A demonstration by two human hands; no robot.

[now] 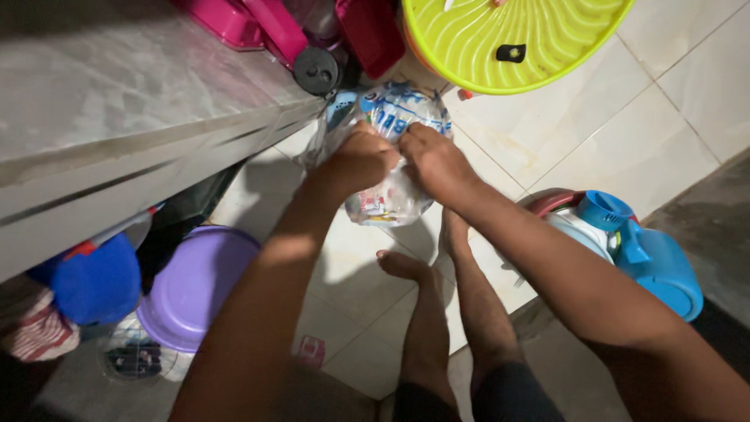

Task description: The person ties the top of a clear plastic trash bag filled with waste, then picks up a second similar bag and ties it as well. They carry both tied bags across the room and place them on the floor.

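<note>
Both my hands grip a clear plastic bag (pixel 394 117) with blue and white print, held up in the middle of the view above the tiled floor. My left hand (pixel 358 159) clutches the bag's left side with closed fingers. Touching it on the right, my right hand (pixel 437 162) pinches the bag's upper middle. Most of the bag's contents are hidden behind my hands. My bare feet (pixel 422 254) stand on the tiles below.
A grey stone counter (pixel 117 101) fills the left. A yellow-green round basin (pixel 516 39) and pink containers (pixel 258 22) lie beyond. Under the counter sit a purple bowl (pixel 195 285) and a blue tub (pixel 98 285). A blue jug (pixel 641 250) lies at right.
</note>
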